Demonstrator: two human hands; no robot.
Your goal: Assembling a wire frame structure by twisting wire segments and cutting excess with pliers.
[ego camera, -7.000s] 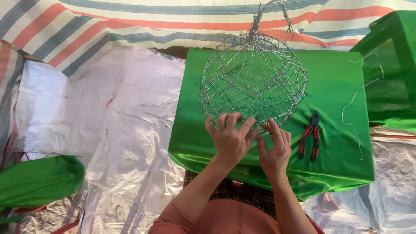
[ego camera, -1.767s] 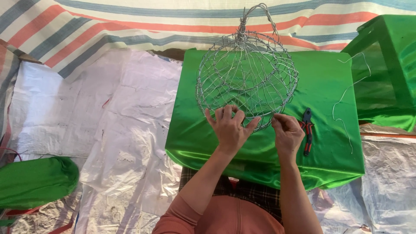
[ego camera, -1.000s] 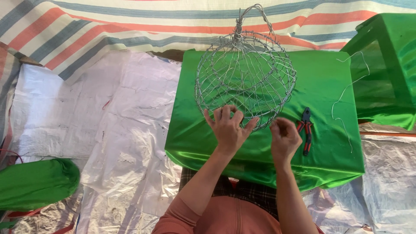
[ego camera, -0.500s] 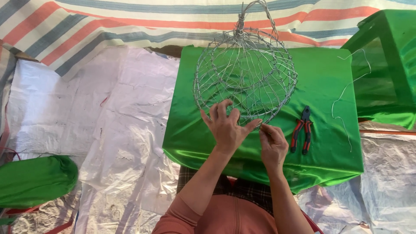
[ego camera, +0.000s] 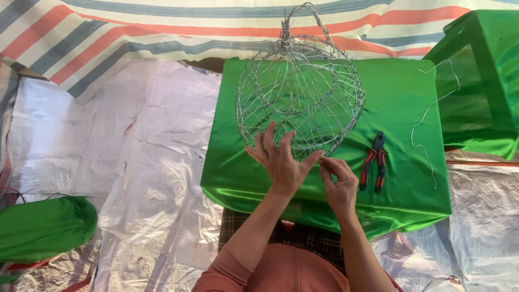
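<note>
A round wire mesh basket (ego camera: 300, 100) with a looped wire handle at its far end lies on a table draped in shiny green cloth (ego camera: 400, 92). My left hand (ego camera: 281, 162) rests with fingers spread against the basket's near rim. My right hand (ego camera: 339, 181) sits just to the right of it, fingertips pinched on a thin wire at the rim's near edge. Red-handled pliers (ego camera: 374, 161) lie on the cloth to the right of my right hand.
A loose length of thin wire (ego camera: 430, 127) curls on the cloth at the right. A second green-draped stand (ego camera: 481, 81) is at the far right. White plastic sheeting (ego camera: 135, 162) and a striped tarp (ego camera: 135, 38) cover the ground. A green bundle (ego camera: 43, 227) lies lower left.
The basket has been turned and shifted slightly on the cloth. My right hand moved left from near the pliers to the basket's near rim, beside my left hand.
</note>
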